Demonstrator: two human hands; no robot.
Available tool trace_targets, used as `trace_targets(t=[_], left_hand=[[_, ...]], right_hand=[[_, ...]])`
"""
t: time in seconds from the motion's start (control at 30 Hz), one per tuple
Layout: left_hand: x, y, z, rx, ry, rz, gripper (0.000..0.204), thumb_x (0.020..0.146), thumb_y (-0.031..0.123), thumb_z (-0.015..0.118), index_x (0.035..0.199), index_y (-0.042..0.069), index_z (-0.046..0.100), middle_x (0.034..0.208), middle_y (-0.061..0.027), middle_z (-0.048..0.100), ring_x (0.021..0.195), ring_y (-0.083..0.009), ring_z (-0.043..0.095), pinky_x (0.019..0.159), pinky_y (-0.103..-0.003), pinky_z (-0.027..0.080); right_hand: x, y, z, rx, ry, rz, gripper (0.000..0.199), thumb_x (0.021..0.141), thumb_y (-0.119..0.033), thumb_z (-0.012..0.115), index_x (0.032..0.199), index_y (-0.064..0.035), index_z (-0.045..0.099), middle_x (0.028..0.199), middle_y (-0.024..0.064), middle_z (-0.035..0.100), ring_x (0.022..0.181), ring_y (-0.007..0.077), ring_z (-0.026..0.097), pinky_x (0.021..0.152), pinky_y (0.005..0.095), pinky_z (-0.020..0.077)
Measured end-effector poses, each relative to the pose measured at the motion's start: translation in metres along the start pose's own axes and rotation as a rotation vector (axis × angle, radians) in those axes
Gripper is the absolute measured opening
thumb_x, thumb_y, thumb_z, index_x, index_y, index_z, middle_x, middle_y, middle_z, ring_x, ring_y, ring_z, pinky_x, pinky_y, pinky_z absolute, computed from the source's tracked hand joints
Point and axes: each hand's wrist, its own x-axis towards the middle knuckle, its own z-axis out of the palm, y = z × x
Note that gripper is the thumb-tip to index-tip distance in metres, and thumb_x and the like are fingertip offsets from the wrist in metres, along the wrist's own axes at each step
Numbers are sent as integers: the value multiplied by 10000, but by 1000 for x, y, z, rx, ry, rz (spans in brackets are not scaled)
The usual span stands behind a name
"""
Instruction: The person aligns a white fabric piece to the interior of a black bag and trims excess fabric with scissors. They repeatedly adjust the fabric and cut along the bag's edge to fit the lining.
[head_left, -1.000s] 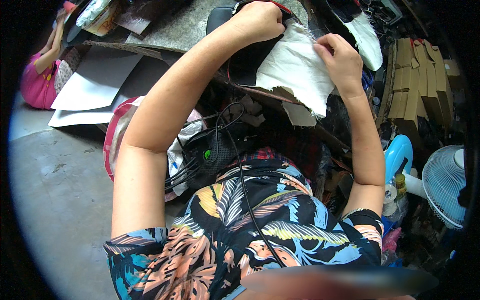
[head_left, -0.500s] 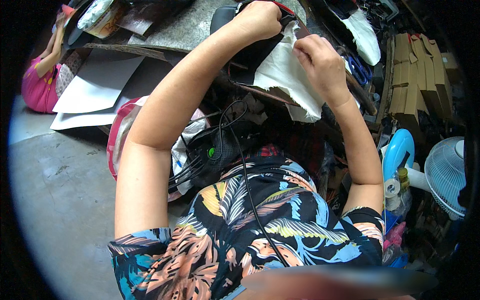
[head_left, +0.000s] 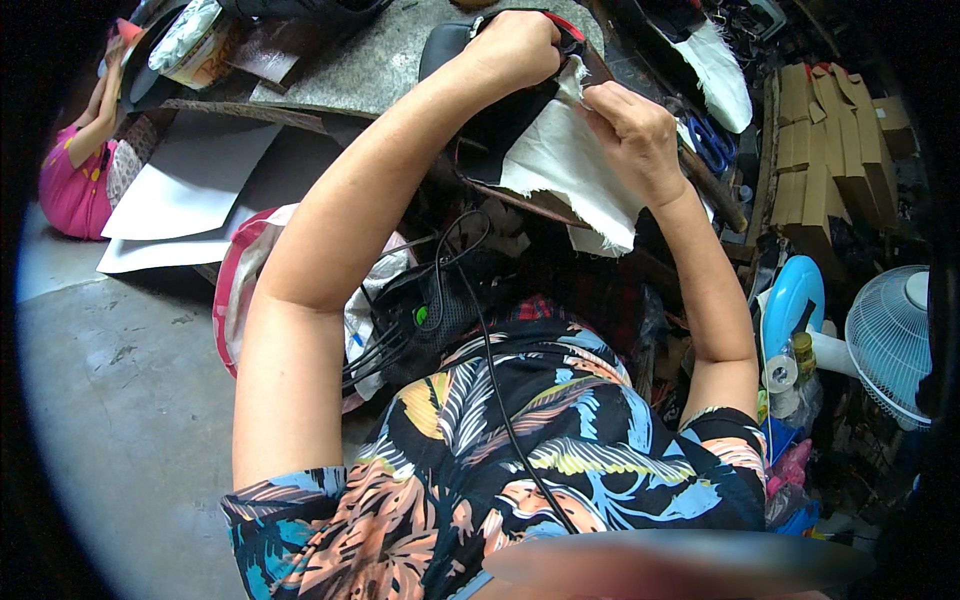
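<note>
My left hand (head_left: 515, 50) is closed on a black, leather-like piece (head_left: 448, 48) with a red edge at the top of the view. Its fingertips are mostly hidden behind the knuckles. A white cloth (head_left: 560, 150) with frayed edges hangs from the black piece over the front of the work table. At the cloth's upper right edge, my right hand (head_left: 635, 135) is closed, thumb and fingers pressed together on the fabric. The exact pinch point is partly covered by the fingers.
White sheets (head_left: 185, 180) jut out at the left, below a tub (head_left: 195, 50). Blue-handled scissors (head_left: 712, 145) lie right of my right hand. Cardboard pieces (head_left: 815, 150) and a fan (head_left: 890, 340) stand farther right. A person in pink (head_left: 75, 185) is at far left.
My right hand has shifted slightly left and down along the cloth's edge. My left hand stays nearly in place. The whole view has shifted a little.
</note>
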Motion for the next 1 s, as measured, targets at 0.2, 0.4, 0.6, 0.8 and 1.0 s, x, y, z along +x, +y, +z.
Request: trace_targets(t=[0.2,0.4,0.6,0.8,1.0], left_hand=[[-3,18,-23,-98,-140,-121,345,783,327,626,833,14,761,772,-238,696,799,-399,701,817,-447,556],[3,12,-8,-58,-47,-123,379,872,358,674,890,-13,752,891,-274,701,877,-427,695,853,-481,546],[9,5,11,33,56,-60,342,883,302,663,903,-29,747,941,-294,693,929,-446,685,866,-500,540],[-2,12,-22,-160,-206,-235,255,843,259,655,811,22,742,798,-219,700,785,-377,693,744,-464,532],[-14,11,-22,-18,-115,74,373,701,196,800,1033,35,747,939,-229,713,918,-368,707,865,-424,554]], right_hand=[[21,18,-11,169,-206,509,367,963,-394,606,911,-37,672,725,186,648,732,370,674,654,416,521],[31,18,5,-143,-235,439,264,934,-351,642,987,-94,673,786,158,690,739,348,691,674,442,549],[4,-17,8,26,-205,-193,105,865,-169,677,868,-87,612,796,89,671,734,288,688,622,395,542],[-17,22,-57,65,-124,128,191,949,-248,640,1082,-131,713,963,114,723,838,298,696,727,368,560],[-53,110,-101,-442,-518,665,372,872,-310,694,1190,-120,655,1065,151,707,1060,351,654,910,453,497]])
